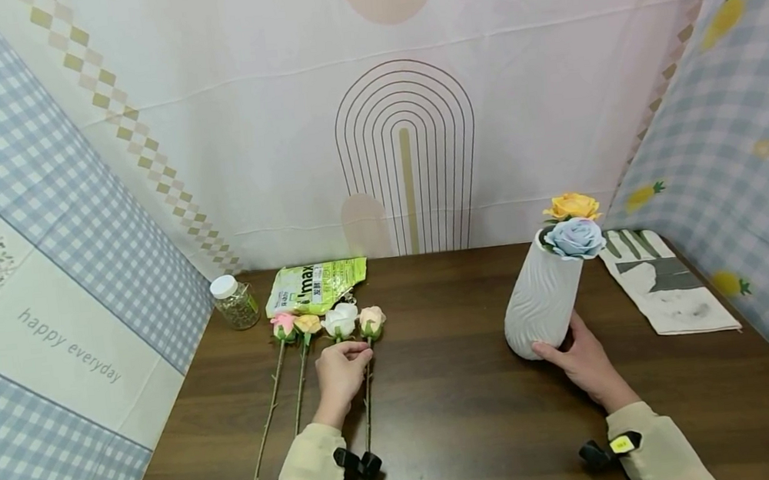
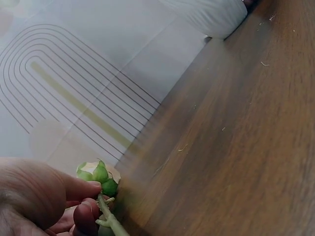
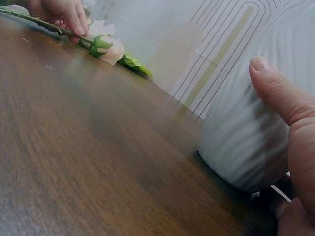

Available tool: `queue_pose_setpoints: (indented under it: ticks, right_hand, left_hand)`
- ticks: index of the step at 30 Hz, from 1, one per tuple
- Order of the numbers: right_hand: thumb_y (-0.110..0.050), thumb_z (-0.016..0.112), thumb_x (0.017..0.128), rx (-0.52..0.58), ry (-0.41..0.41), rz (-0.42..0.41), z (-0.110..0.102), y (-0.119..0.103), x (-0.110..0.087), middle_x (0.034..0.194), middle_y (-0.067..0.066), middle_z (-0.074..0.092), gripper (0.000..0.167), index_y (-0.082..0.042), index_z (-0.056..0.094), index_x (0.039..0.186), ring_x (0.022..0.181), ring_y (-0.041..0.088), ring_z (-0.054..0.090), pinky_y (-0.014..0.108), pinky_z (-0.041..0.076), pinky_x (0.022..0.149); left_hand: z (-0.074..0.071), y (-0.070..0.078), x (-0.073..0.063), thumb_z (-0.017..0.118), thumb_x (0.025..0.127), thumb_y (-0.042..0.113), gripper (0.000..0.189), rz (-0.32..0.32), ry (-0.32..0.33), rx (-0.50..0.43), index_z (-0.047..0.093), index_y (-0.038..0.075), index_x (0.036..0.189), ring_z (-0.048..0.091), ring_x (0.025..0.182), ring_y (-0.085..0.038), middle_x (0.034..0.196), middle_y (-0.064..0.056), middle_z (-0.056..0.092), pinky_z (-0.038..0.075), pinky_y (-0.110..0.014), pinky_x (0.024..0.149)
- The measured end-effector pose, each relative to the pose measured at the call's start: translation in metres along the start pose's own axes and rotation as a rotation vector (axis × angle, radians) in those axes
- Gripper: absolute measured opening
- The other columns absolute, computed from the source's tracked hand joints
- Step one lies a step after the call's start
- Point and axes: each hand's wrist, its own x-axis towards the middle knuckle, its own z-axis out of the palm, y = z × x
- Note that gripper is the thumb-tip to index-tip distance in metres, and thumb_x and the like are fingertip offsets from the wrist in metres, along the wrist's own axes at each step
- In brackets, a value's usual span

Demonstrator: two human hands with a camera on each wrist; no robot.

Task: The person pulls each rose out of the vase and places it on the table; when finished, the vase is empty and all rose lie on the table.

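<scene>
My left hand (image 1: 342,375) pinches the stem of a pale peach artificial rose (image 1: 371,322) just under its bloom; its green sepals show beside the fingertips in the left wrist view. Left of it lie a white rose (image 1: 340,321), a yellow rose (image 1: 307,325) and a pink rose (image 1: 284,325), all long-stemmed. With thumb and fingers, my right hand (image 1: 587,363) grips a white ribbed vase (image 1: 545,298) low down. The vase leans right in the head view and holds an orange-yellow rose (image 1: 572,206) and a light blue rose (image 1: 574,238). Some right fingers are hidden behind it.
A lidded glass jar (image 1: 235,304) stands at the back left beside a green and white packet (image 1: 319,286). A folded printed cloth (image 1: 667,282) lies at the right. Patterned fabric (image 1: 262,128) hangs behind and at both sides of the brown table (image 1: 457,418).
</scene>
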Motion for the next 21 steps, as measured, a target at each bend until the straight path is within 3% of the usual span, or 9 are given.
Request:
queue_pose_setpoints:
  ticks: [8,15,21]
  right_hand:
    - [-0.026,0.074,0.086,-0.002,-0.007,0.003,0.000,0.000,-0.001,0.137,0.020,0.044,0.081,-0.006,0.026,0.148,0.121,0.030,0.042,0.011,0.032,0.085]
    - [-0.026,0.075,0.086,-0.002,-0.013,0.020,0.002,-0.001,-0.002,0.136,0.017,0.045,0.080,-0.009,0.028,0.147,0.118,0.024,0.043,0.009,0.034,0.084]
    - [-0.027,0.075,0.085,-0.008,-0.021,0.022,-0.002,-0.003,-0.001,0.139,0.019,0.043,0.083,-0.010,0.025,0.149,0.123,0.030,0.042,0.013,0.033,0.084]
  left_hand:
    - [-0.005,0.005,-0.003,0.078,0.080,0.015,0.007,-0.007,-0.004,0.028,0.077,0.011,0.085,0.063,0.060,-0.009,0.072,0.002,0.071,0.051,-0.029,0.056]
    - [-0.021,0.015,-0.007,0.077,0.081,0.018,0.008,0.087,0.022,0.138,0.076,0.011,0.083,0.063,0.058,-0.010,0.069,0.001,0.070,0.052,-0.031,0.056]
    - [-0.035,0.037,-0.012,0.078,0.081,0.019,0.010,0.162,0.044,0.118,0.076,0.010,0.085,0.063,0.061,-0.010,0.071,0.001,0.070,0.051,-0.031,0.057]
